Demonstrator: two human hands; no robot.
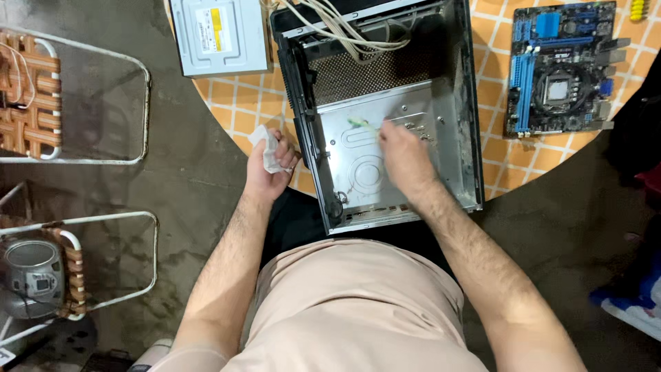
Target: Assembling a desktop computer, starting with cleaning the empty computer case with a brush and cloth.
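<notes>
Round table (234, 103) up top, orange tiles with pale grout, and dark concrete floor (193, 179) all around it. Right in the middle sits an open computer case (451, 89), black frame, bare metal floor inside, its near end hanging over the table edge towards the person. A bundle of pale cables (344, 31) spills across its far end.

Right hand (403, 151) is inside the case, fingers curled round a thin green brush (363, 125); the brush tip lies on the metal floor just left of the fingers, and it looks blurred. Left hand (270, 165) is outside the case, just beside its left wall, closed in a fist round a crumpled white tissue (265, 141) that pokes out above the thumb.

Left of the case, a grey optical drive (219, 34) lies flat on the table, well apart from both hands. On the right side, a blue and black motherboard (561, 65) rests on the tiles, its empty socket facing up. Something small and yellow (638, 8) sits at the top right corner, too small to tell what.

Off to the left on the floor, two metal-framed chairs (82, 110) with woven straps, and a small silver radio (34, 275) on the lower one.
</notes>
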